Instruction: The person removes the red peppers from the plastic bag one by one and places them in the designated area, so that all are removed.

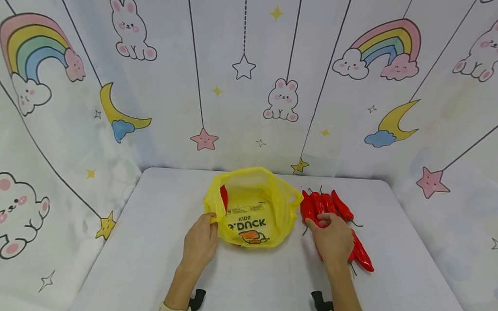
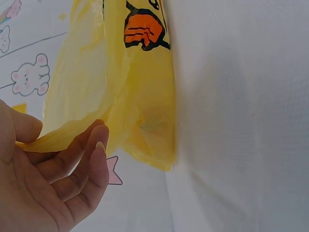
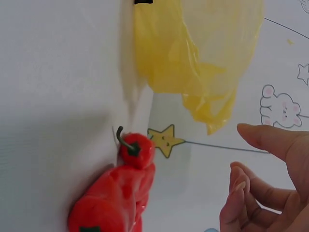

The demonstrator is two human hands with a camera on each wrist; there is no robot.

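A yellow plastic bag [image 1: 285, 222] with a printed duck lies on the table, its mouth spread wide. My left hand [image 1: 200, 239] pinches the bag's left rim between thumb and fingers; the left wrist view shows the thin film [image 2: 63, 137] between them. Inside the bag, at its left, a bit of red [image 1: 223, 197] shows. My right hand [image 1: 334, 240] is over a pile of red chili peppers [image 1: 308, 209] to the right of the bag. In the right wrist view its thumb and fingers [image 3: 263, 137] stand apart with nothing between them, and the peppers [image 3: 113, 193] lie below.
The white table [image 1: 162, 197] meets a cloth backdrop [image 1: 159, 70] with rabbits, stars and rainbows at its back edge. One pepper [image 1: 342, 207] lies at the pile's back right, another [image 1: 362, 252] at its front right. Dark straps [image 1: 322, 303] sit at the wrists.
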